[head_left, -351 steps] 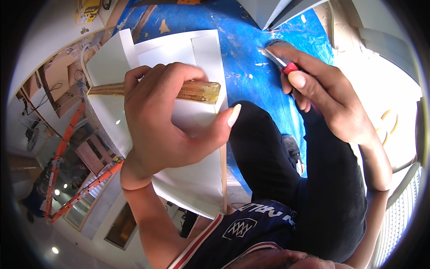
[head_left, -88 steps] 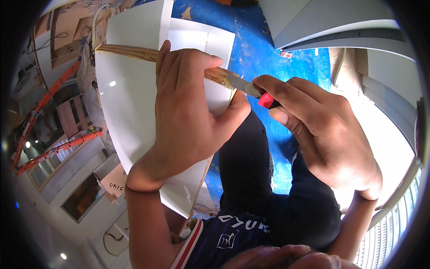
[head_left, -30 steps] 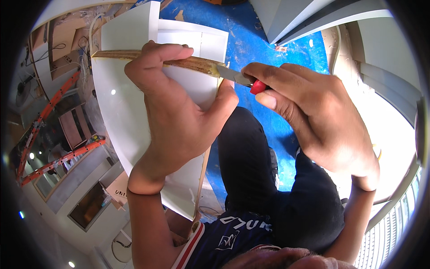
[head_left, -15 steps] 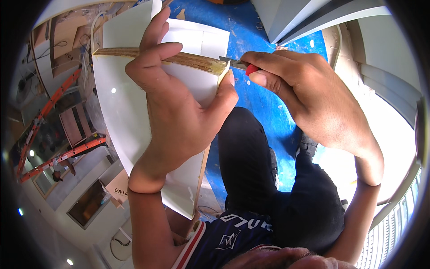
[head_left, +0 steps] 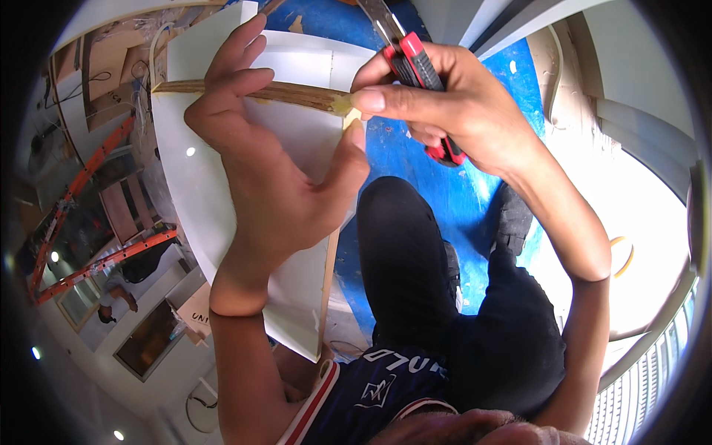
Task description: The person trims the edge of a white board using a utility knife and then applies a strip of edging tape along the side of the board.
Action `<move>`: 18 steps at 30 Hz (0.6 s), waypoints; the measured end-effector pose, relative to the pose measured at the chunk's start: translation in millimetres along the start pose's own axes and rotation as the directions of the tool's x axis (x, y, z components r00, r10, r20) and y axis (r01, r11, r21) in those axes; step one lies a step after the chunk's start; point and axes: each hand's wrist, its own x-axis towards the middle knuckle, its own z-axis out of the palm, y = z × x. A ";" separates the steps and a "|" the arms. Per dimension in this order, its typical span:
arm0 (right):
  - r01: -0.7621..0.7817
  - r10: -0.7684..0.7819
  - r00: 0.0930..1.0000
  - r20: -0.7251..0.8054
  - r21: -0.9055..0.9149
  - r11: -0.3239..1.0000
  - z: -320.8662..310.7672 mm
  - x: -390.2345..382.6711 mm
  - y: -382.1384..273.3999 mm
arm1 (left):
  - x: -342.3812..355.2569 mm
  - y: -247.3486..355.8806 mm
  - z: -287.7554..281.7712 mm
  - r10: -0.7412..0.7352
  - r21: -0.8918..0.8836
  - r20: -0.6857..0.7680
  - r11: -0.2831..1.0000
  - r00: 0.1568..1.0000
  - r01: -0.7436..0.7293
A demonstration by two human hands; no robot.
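A white panel stands in front of me, its bare wooden edge facing up with yellowish residue at the right end. My left hand is closed around that edge, its thumb on the panel's pale right-hand end and some fingers raised. In my right hand is a red and black utility knife, held across the palm with the metal blade end pointing up, away from the panel. The right thumb and index finger meet at the panel's corner; whether they pinch anything there is hidden.
Blue sheeting covers the floor around my legs. An orange ladder, a cardboard box and another person are at the left. White panels stand at the upper right.
The knife blade has left the panel's corner and now points up, the handle turned in my right hand. My right thumb and index finger have moved left onto the corner. My left hand has shifted slightly left.
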 end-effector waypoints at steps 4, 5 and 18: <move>0.071 -0.080 0.996 0.045 0.169 0.983 -1.6 12.3 15.2 | -3.7 -16.8 -1.8 0.065 0.019 -0.016 0.998 0.998 -0.064; 0.069 -0.081 0.996 0.044 0.220 0.973 -0.9 13.3 19.0 | -5.5 -16.0 -2.0 0.038 -0.008 -0.013 0.999 0.999 -0.038; -0.111 -0.017 0.935 -0.354 -0.339 0.934 -17.8 -13.6 68.2 | -1.8 2.8 -7.4 -0.019 0.096 -0.007 0.995 1.000 0.020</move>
